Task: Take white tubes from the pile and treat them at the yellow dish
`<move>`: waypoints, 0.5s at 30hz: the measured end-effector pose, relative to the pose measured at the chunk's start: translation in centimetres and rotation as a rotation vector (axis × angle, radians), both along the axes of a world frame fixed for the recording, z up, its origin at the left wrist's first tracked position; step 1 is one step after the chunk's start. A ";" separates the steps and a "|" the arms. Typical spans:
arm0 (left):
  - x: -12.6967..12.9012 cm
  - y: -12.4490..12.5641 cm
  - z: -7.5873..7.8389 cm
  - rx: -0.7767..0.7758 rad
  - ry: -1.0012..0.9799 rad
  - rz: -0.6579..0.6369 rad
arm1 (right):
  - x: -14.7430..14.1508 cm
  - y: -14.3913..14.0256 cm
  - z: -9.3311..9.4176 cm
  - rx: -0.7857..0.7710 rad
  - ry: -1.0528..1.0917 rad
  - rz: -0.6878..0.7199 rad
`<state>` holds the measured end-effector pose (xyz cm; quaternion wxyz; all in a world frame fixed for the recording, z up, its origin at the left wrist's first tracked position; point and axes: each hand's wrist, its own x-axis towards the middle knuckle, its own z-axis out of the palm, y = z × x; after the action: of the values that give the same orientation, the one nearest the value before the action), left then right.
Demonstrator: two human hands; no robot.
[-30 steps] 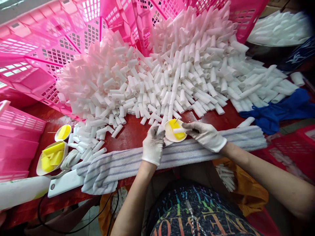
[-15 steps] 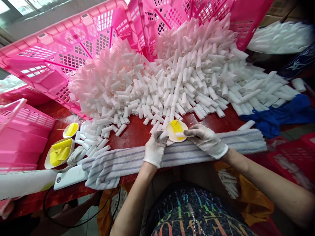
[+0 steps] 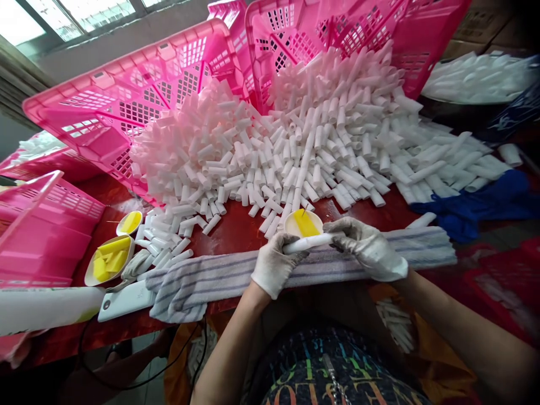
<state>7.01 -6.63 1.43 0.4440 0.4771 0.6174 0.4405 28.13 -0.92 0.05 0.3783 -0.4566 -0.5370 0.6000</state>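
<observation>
My left hand [image 3: 275, 264], in a white cotton glove, has its fingers closed around one end of a slim white paper tube [image 3: 307, 243]. My right hand [image 3: 369, 247], gloved the same way, pinches the other end. The tube lies level between them, just above the striped grey-and-white towel [image 3: 211, 278] that runs along the near edge of the red desk [image 3: 230, 229].

Just behind the tube sits a small white dish with a yellow sponge [image 3: 304, 223], a thin stick resting in it. Off to my left, near the towel's bunched end, lie a white phone [image 3: 122, 300] on a black cable, a larger white dish of yellow sponge pieces [image 3: 108, 266] and a smaller dish of yellow [image 3: 129, 223] behind it. To my right, a blue cloth [image 3: 476, 205] is crumpled on the desk.

Farther back, a big heap of short white paper tubes [image 3: 295, 146] spills forward from two pink plastic crates [image 3: 139, 107] tipped on their sides. Another pink crate [image 3: 37, 225] stands at the far left.
</observation>
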 end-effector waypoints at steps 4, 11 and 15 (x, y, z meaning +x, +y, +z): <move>0.8 -0.9 0.7 -0.057 0.023 -0.123 | 0.6 -0.6 0.9 0.144 -0.153 0.082; 5.9 -2.3 0.3 -0.135 0.135 -0.107 | -0.5 -4.1 2.7 0.677 -0.554 0.015; 7.9 -2.7 0.8 0.005 0.174 -0.189 | 2.2 -5.1 3.2 0.540 -0.581 -0.085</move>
<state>14.89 -9.28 2.19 0.4270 0.5709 0.6046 0.3552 30.32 -6.06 3.20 0.3416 -0.5133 -0.7407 0.2668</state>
